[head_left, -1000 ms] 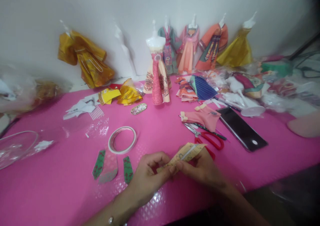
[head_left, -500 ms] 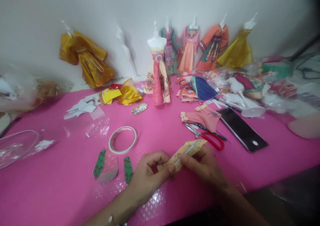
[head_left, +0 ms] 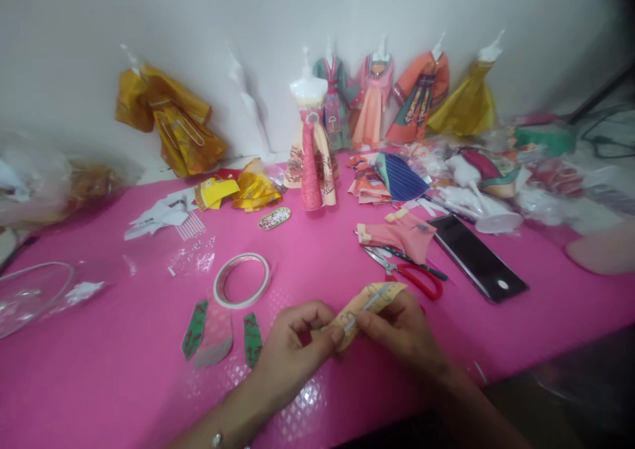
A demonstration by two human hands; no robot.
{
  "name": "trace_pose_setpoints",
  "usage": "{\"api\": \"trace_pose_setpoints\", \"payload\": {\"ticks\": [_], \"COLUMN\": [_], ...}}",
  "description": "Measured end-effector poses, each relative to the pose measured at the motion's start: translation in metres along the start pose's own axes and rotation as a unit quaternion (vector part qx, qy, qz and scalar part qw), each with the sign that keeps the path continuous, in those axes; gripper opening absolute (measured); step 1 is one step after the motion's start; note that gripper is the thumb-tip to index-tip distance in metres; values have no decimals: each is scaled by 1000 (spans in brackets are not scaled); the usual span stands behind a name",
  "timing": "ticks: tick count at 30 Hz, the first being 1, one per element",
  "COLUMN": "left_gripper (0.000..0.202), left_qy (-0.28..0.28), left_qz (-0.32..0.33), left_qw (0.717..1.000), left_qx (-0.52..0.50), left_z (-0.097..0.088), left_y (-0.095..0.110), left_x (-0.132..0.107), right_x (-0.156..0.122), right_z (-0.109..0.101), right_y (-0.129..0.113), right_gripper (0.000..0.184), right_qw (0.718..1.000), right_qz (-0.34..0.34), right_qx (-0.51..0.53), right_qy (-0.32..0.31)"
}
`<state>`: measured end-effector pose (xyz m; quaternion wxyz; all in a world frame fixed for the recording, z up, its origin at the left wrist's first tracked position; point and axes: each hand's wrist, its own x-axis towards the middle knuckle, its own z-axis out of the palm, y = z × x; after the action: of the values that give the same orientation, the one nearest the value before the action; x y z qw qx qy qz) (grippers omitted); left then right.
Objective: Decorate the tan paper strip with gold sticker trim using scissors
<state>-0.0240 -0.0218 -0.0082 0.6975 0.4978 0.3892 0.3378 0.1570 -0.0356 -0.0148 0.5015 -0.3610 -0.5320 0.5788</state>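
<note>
Both my hands pinch a small yellow patterned paper piece (head_left: 370,301) with a pale strip along it, low over the pink table (head_left: 124,383). My left hand (head_left: 292,346) grips its lower left end with fingers curled. My right hand (head_left: 401,333) pinches the strip near the middle with thumb and forefinger. A ring of clear tape (head_left: 242,280) lies just up and left of my left hand. Red-handled scissors (head_left: 409,274) lie just beyond my right hand.
Green and pink paper cut-outs (head_left: 215,326) lie left of my hands. A black phone (head_left: 477,257) and a pink paper garment (head_left: 399,232) lie at right. A dressed white mannequin (head_left: 310,151) stands mid-table; several paper dresses (head_left: 411,98) lean on the wall. A clear bowl (head_left: 27,293) sits far left.
My right fingers have slid down the strip toward the left hand, and the paper piece has dropped slightly. Everything else on the table is as it was.
</note>
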Motion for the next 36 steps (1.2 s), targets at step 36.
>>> {"api": "trace_pose_setpoints", "payload": {"ticks": [36], "left_gripper": [30], "left_qy": [9], "left_qz": [-11], "left_qw": [1000], "left_qx": [-14], "left_z": [3], "left_y": [4], "left_x": [-2], "right_x": [-1], "right_z": [-2], "right_y": [4], "right_gripper": [18], "right_qw": [999], "right_qz": [27], "right_qx": [-30], "right_qy": [12]}}
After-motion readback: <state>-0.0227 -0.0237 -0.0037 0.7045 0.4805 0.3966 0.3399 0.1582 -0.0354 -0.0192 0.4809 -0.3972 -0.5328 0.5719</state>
